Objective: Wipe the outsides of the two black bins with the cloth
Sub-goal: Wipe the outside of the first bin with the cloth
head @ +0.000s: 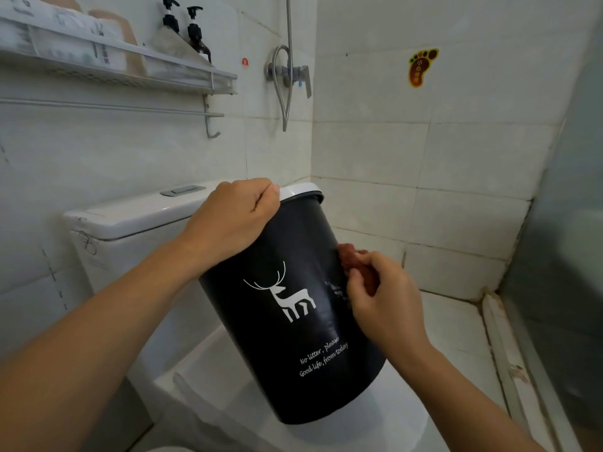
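A black bin (290, 350) with a white rim, a white deer figure and white lettering is held tilted in the air above the toilet. My left hand (235, 220) grips its rim at the top left. My right hand (381, 298) holds a reddish-brown cloth (354, 259) and presses it against the bin's right side. A wet smear shows on the bin just left of my right fingers. Only one black bin is in view.
A white toilet with its cistern (130, 220) and closed lid (228, 386) stands below the bin. A wall shelf (130, 60) carries pump bottles and packets at upper left. A shower valve and hose (287, 76) hang on the tiled wall. A glass partition (561, 256) stands at right.
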